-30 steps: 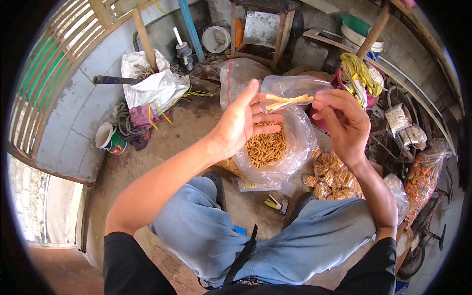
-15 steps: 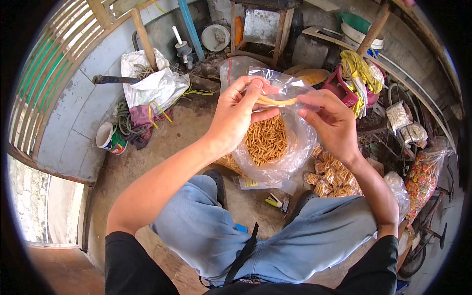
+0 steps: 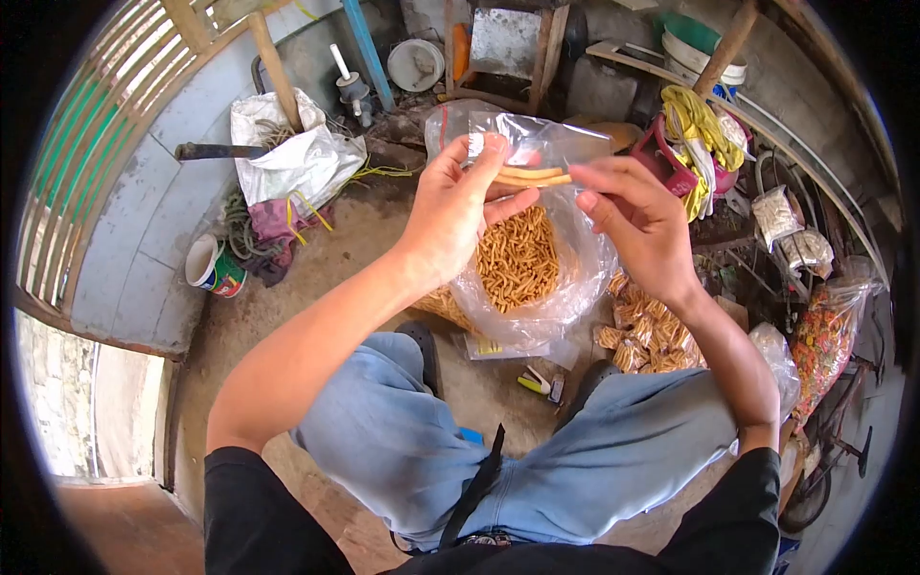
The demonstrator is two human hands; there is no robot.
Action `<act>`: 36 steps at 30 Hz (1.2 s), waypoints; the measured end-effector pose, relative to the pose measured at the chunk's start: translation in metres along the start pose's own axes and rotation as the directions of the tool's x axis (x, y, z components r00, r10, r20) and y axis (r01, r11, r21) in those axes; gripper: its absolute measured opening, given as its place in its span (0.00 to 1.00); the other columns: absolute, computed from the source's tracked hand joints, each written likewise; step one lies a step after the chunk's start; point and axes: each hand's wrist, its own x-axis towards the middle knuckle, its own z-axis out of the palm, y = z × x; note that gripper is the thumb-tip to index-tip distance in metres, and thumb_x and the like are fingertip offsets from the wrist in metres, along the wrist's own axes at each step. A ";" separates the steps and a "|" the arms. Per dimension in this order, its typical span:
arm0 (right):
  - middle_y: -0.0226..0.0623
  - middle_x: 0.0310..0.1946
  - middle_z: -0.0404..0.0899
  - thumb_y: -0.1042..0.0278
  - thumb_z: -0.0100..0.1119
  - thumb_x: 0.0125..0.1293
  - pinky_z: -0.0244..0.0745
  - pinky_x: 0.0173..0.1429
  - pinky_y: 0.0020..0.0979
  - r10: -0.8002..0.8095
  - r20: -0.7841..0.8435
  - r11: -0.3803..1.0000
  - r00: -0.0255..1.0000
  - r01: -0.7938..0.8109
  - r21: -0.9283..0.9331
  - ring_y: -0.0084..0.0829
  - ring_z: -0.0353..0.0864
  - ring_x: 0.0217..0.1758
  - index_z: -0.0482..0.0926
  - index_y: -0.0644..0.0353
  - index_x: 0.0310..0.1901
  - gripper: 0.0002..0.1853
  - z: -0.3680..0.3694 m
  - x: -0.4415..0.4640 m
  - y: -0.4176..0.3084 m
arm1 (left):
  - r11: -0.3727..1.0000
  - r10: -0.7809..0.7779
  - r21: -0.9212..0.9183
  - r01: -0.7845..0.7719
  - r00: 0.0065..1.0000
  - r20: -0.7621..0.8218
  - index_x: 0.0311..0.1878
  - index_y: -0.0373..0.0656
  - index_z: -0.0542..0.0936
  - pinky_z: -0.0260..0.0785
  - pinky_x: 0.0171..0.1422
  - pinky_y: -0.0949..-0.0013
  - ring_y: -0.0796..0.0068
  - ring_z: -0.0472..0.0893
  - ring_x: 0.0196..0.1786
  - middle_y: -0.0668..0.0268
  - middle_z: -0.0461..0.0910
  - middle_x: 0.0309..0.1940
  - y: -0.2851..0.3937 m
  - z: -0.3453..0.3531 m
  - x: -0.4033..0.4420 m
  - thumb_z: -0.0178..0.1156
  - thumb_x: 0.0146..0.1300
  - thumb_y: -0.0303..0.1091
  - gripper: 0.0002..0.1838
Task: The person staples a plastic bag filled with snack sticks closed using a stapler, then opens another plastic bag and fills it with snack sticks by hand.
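Note:
My left hand (image 3: 455, 206) is closed on a small clear plastic bag (image 3: 546, 144), thumb on top. A few yellowish snack sticks (image 3: 532, 177) lie at the bag, between my two hands. My right hand (image 3: 637, 220) is at their right end, thumb and fingers apart, fingertips blurred beside the sticks. Whether it touches them I cannot tell. Below both hands, a large open plastic bag (image 3: 585, 278) holds a heap of brown snack sticks (image 3: 517, 264). Several filled small packets (image 3: 652, 331) lie on the floor to its right.
A green stapler (image 3: 534, 381) lies on the floor between my feet. At the left are a white sack (image 3: 297, 168) and a paint bucket (image 3: 216, 266). At the right stand a pink basket (image 3: 661, 158) with yellow cloth and a bag of colourful snacks (image 3: 824, 335).
My left hand has closed on the small bag, with its thumb now on top. My right hand has moved slightly left, and its fingers have spread from their earlier pinch.

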 end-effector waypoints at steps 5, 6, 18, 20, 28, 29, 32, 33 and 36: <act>0.33 0.40 0.75 0.63 0.49 0.73 0.71 0.38 0.22 -0.191 -0.263 0.929 0.946 0.260 0.262 0.18 0.73 0.39 0.73 0.63 0.50 0.13 -0.002 0.024 0.032 | 0.999 0.023 -0.041 -0.022 1.000 0.003 0.43 0.41 0.76 0.80 0.50 0.68 0.67 0.82 0.47 0.59 0.81 0.44 0.006 -0.015 0.005 0.54 0.70 0.40 0.11; 0.32 0.38 0.75 0.60 0.49 0.73 0.70 0.37 0.22 -0.053 -0.302 0.919 0.952 0.165 0.357 0.18 0.72 0.38 0.72 0.61 0.48 0.13 0.001 0.032 0.042 | 0.998 0.030 -0.049 -0.030 1.000 0.003 0.43 0.43 0.77 0.80 0.50 0.68 0.67 0.83 0.47 0.61 0.82 0.43 0.007 -0.018 0.005 0.54 0.70 0.39 0.09; 0.45 0.39 0.82 0.70 0.58 0.59 0.75 0.47 0.40 0.474 0.351 0.712 0.808 -0.117 -0.693 0.45 0.81 0.43 0.82 0.53 0.44 0.11 0.126 -0.020 0.321 | 0.990 0.062 -0.123 -0.062 0.998 -0.003 0.42 0.44 0.78 0.81 0.49 0.64 0.66 0.83 0.45 0.62 0.82 0.42 0.013 -0.036 0.006 0.56 0.68 0.37 0.07; 0.45 0.38 0.81 0.70 0.58 0.58 0.75 0.48 0.41 0.402 0.315 0.750 0.860 -0.111 -0.652 0.45 0.80 0.44 0.82 0.52 0.43 0.11 0.147 -0.036 0.338 | 0.989 0.071 -0.129 -0.071 0.997 -0.005 0.42 0.44 0.78 0.81 0.49 0.64 0.65 0.83 0.45 0.62 0.82 0.42 0.013 -0.037 0.006 0.56 0.68 0.37 0.07; 0.44 0.34 0.78 0.66 0.54 0.57 0.74 0.45 0.45 0.348 0.244 0.727 0.905 -0.096 -0.680 0.46 0.79 0.41 0.80 0.53 0.33 0.06 0.162 -0.039 0.340 | 0.993 0.060 -0.102 -0.063 0.998 -0.027 0.43 0.43 0.77 0.81 0.49 0.63 0.65 0.83 0.46 0.61 0.82 0.41 0.019 -0.038 0.003 0.56 0.68 0.38 0.09; 0.44 0.34 0.78 0.66 0.54 0.57 0.74 0.45 0.45 0.351 0.247 0.727 0.903 -0.096 -0.680 0.46 0.79 0.41 0.80 0.53 0.33 0.06 0.159 -0.037 0.342 | 0.994 0.062 -0.092 -0.063 0.998 -0.011 0.43 0.43 0.77 0.81 0.49 0.63 0.65 0.83 0.46 0.61 0.82 0.41 0.019 -0.038 0.003 0.56 0.68 0.38 0.09; 0.46 0.33 0.79 0.65 0.53 0.57 0.75 0.42 0.45 0.420 0.305 0.729 0.855 -0.118 -0.674 0.47 0.79 0.38 0.79 0.56 0.33 0.07 0.152 -0.028 0.362 | 0.994 0.068 -0.087 -0.069 0.998 -0.009 0.44 0.43 0.77 0.81 0.49 0.62 0.65 0.83 0.47 0.62 0.82 0.41 0.020 -0.039 0.002 0.56 0.68 0.38 0.09; 0.46 0.32 0.79 0.65 0.54 0.57 0.75 0.42 0.43 0.439 0.205 0.726 0.875 -0.211 -0.654 0.47 0.79 0.37 0.79 0.57 0.35 0.08 0.149 -0.024 0.360 | 0.994 0.067 -0.088 -0.067 0.998 -0.013 0.44 0.43 0.77 0.81 0.49 0.62 0.65 0.83 0.47 0.62 0.82 0.41 0.020 -0.039 0.002 0.56 0.68 0.38 0.09; 0.44 0.31 0.80 0.65 0.57 0.57 0.75 0.39 0.38 0.434 0.096 0.781 0.896 -0.321 -0.536 0.41 0.80 0.34 0.78 0.58 0.39 0.10 0.136 -0.011 0.355 | 0.994 0.079 -0.081 -0.079 0.997 -0.004 0.44 0.43 0.77 0.81 0.48 0.63 0.65 0.83 0.47 0.63 0.81 0.41 0.020 -0.040 0.002 0.55 0.69 0.38 0.09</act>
